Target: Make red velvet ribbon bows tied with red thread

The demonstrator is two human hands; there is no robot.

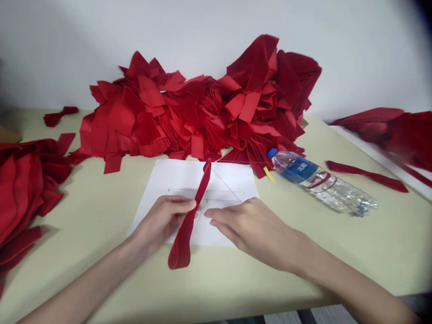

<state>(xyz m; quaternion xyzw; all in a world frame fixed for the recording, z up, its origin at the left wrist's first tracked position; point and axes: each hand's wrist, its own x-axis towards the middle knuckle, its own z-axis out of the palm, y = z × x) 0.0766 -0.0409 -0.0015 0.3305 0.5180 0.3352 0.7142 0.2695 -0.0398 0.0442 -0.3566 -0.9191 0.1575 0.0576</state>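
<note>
My left hand [164,218] pinches a red velvet ribbon strip [181,247] between thumb and fingers near its middle. The strip is folded into loops, one toward me and a smaller one at the far end. A thin red thread [224,182] slants from the far end down to my right hand [256,229], which is curled just right of the ribbon with its fingertips close to it. The thread passes behind the knuckles, so the grip itself is hidden. Beneath both hands lies a white paper sheet [155,180] with ruled lines.
A large heap of red ribbon pieces [189,112] stands at the back against the wall. More red strips [23,189] lie at left. On the right are a water bottle [300,171] with red thread around it, a loose red strip [367,175] and another red pile [401,135].
</note>
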